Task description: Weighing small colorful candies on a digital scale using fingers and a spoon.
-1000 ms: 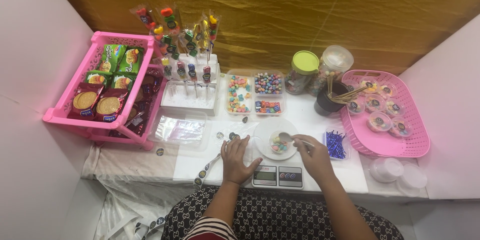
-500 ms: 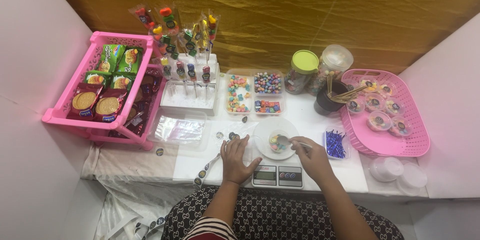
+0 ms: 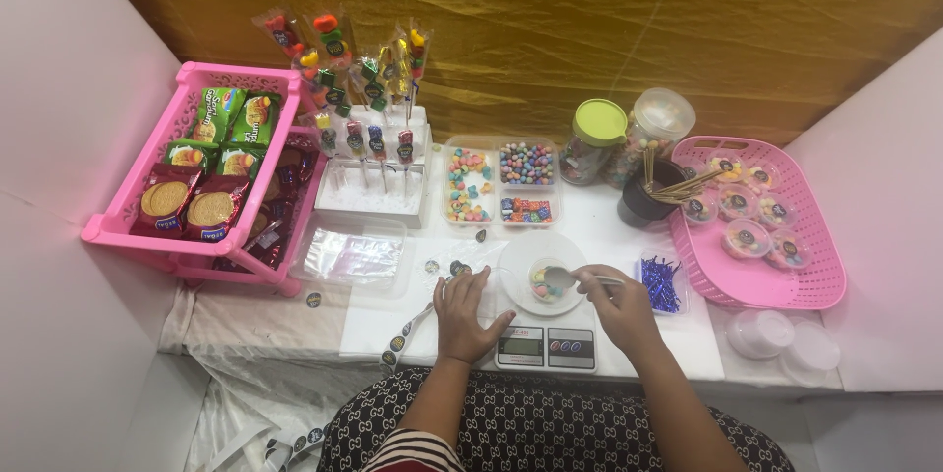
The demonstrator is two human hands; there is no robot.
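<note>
So here's my little corner: white table (image 3: 629, 236) tucked between white side walls, crinkly gold cloth (image 3: 589, 30) hung up behind everything.

In the middle, right in front of me, is the digital scale (image 3: 545, 344) with a small clear cup (image 3: 546, 280) sitting on its round white platform. The cup's got a handful of pastel candies in the bottom, looks only partly filled, so I'd say this one is mid-portion. My right hand (image 3: 621, 310) has a closed grip on a metal spoon (image 3: 568, 277), bowl end right over the cup. My left hand (image 3: 470, 313) is lying flat and open on the table just beside the scale, holding nothing.

Further out: the divided candy tray (image 3: 501, 185) sits behind the scale, with a green-lidded jar (image 3: 592, 143) and a clear-lidded jar (image 3: 653, 128) to its right, plus a dark cup of wooden sticks (image 3: 650, 195). The pink basket (image 3: 776, 280) on the right holds several filled, lidded cups, so those look done. Spare lids (image 3: 781, 334) sit near it, so more cups seem left to do. On the left, a pink rack (image 3: 201, 172) of snack packets and a white stand of wrapped candy skewers (image 3: 368, 153).
</note>
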